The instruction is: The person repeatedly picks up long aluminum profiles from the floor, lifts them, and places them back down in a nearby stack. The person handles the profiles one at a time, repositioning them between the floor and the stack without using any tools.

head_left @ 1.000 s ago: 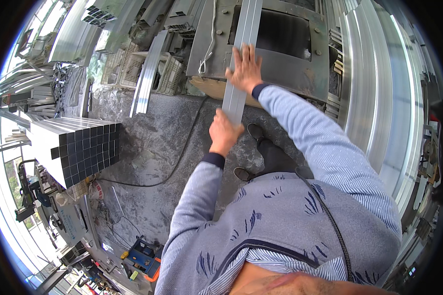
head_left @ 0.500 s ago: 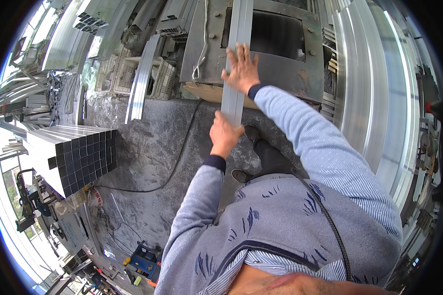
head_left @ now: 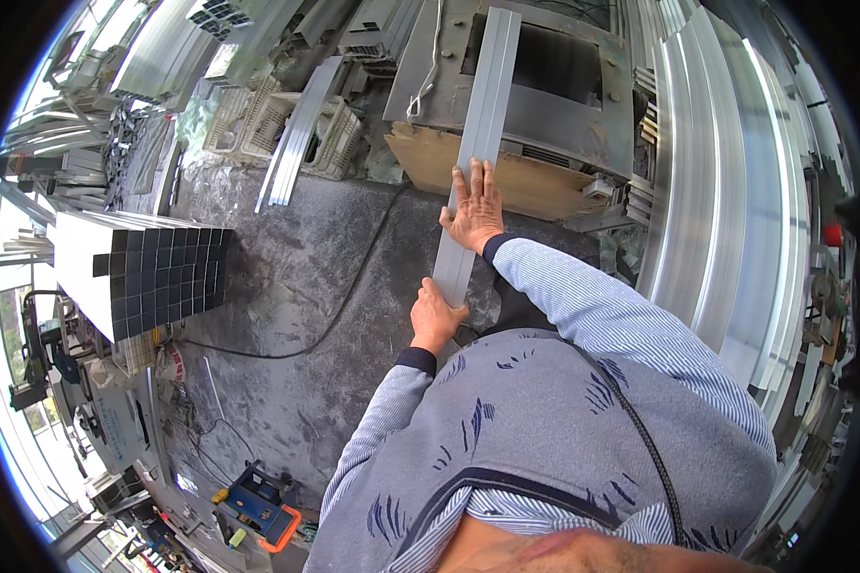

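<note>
A long grey aluminium profile (head_left: 487, 100) with lengthwise grooves runs away from my body and slopes across the top of a dark metal machine housing (head_left: 554, 124). My left hand (head_left: 434, 317) is closed around its near end, with the thumb on the right side; some of its fingers are hidden beneath. Farther up, my right hand (head_left: 476, 208) lies on the profile's upper face, fingers stretched forward and thumb out at the left edge. The far end of the profile shows above the housing's dark rectangular opening.
Left of the housing stand pale plastic crates (head_left: 325, 143) with a loose profile leaning on them. A stack of square tubes (head_left: 167, 277) is at the left. Long shiny profiles (head_left: 702, 191) line the right. A black cable (head_left: 358, 277) crosses the floor; a blue toolbox (head_left: 258, 504) sits lower left.
Both hands have come closer to my body along with the profile, whose far end has come into view. The housing's near wooden board shows more, and the whole view has shifted.
</note>
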